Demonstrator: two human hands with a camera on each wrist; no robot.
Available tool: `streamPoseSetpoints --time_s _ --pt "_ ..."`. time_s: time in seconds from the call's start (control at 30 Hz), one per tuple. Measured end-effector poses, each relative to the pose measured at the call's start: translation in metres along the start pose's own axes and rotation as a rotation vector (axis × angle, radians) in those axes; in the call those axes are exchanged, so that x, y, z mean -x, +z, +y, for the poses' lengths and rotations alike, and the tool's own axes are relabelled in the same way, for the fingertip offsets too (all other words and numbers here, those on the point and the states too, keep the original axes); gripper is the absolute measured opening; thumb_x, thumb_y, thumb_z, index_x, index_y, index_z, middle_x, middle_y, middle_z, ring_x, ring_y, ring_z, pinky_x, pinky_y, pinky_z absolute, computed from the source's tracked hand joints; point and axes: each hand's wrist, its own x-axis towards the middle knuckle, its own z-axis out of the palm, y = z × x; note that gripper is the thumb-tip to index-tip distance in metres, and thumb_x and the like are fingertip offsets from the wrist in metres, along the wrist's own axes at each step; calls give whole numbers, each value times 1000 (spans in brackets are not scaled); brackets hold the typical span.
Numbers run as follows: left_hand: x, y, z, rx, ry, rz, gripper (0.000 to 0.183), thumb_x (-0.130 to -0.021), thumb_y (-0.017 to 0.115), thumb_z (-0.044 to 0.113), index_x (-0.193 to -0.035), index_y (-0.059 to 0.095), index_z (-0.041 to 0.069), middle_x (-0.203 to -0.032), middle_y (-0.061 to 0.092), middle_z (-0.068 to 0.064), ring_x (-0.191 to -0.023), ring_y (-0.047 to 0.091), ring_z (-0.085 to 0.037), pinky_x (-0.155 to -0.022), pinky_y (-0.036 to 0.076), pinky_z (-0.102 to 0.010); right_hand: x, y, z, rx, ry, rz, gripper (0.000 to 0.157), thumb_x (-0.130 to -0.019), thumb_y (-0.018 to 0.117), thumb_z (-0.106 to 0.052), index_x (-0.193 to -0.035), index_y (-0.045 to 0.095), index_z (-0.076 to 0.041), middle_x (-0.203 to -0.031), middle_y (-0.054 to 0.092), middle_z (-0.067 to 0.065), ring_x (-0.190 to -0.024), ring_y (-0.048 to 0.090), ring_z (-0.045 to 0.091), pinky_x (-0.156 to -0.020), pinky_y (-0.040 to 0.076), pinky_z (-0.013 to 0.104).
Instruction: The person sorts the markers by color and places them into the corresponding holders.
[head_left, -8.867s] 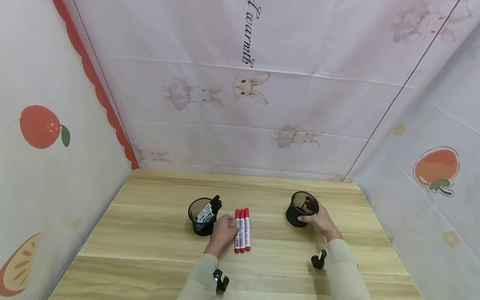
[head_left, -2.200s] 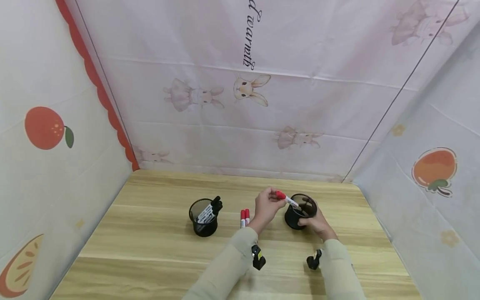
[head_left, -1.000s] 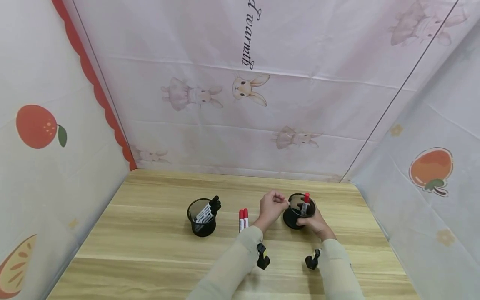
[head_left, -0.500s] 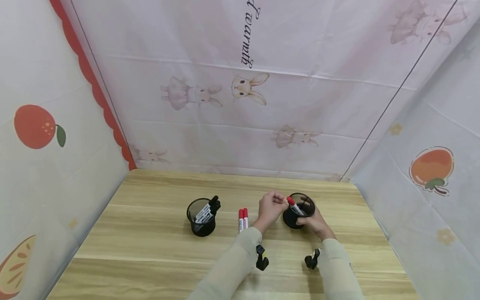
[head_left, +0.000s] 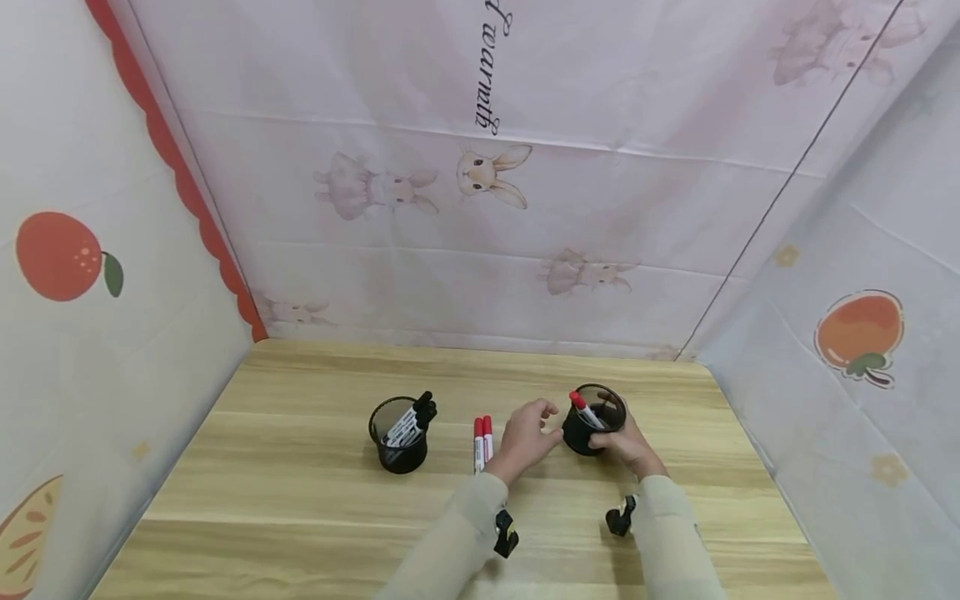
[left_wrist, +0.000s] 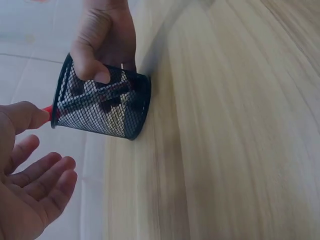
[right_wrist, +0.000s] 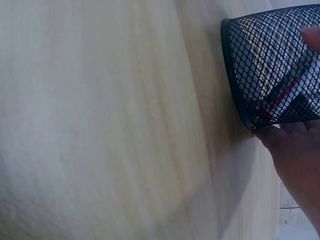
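My right hand (head_left: 632, 443) grips a black mesh pen holder (head_left: 579, 433) on the right of the table, thumb and fingers round its side. One red-capped marker (head_left: 585, 407) leans inside this holder, its cap above the rim. Just left of the holder is my left hand (head_left: 527, 437), fingers spread and slightly bent, holding nothing. In the left wrist view, the left thumb overlaps the marker's red end (left_wrist: 48, 113) at the rim. Two more red-capped markers (head_left: 483, 440) lie side by side on the table, their lower ends hidden behind the left forearm.
A second black mesh pen holder (head_left: 402, 458) stands to the left, with several black-capped markers (head_left: 411, 422) leaning in it. The wooden table (head_left: 300, 500) is bounded by printed cloth walls (head_left: 420, 292) at the back and both sides.
One of three red markers went from the table into the right holder, carried by the left hand. That hand has since let go and drawn back slightly left. The right hand keeps its hold.
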Motion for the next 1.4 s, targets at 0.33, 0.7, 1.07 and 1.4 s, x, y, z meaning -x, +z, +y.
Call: streamPoseSetpoints --time_s 0.33,0.7,1.07,1.4 --pt "6 -5 -8 -239 -5 20 27 -78 70 22 -104 64 16 -100 62 -2 -71 52 -11 -56 44 -24 5 9 -25 -42 23 -21 89 -60 64 25 -137 23 9 -125 41 36 -111 40 43 -96 32 40" --pt "11 -9 -19 -405 -33 8 27 -78 72 22 -102 65 13 -97 62 -3 -67 55 -14 -51 44 -25 8 11 -31 -18 13 -14 89 -59 66 22 -137 24 9 -125 41 36 -112 39 42 -97 30 42" --pt "16 -11 -22 -536 -75 -7 23 -76 73 22 -96 67 14 -87 60 -2 -69 56 -19 -53 45 -31 6 6 -21 -42 29 -10 91 -59 65 25 -138 25 7 -126 41 36 -112 40 40 -96 32 38" --pt "21 -8 -26 -688 -68 21 15 -74 72 18 -87 65 12 -77 52 -4 -71 53 -22 -64 45 -39 1 0 -1 9 14 1 92 -59 71 18 -138 28 0 -125 47 26 -110 45 28 -92 34 29"
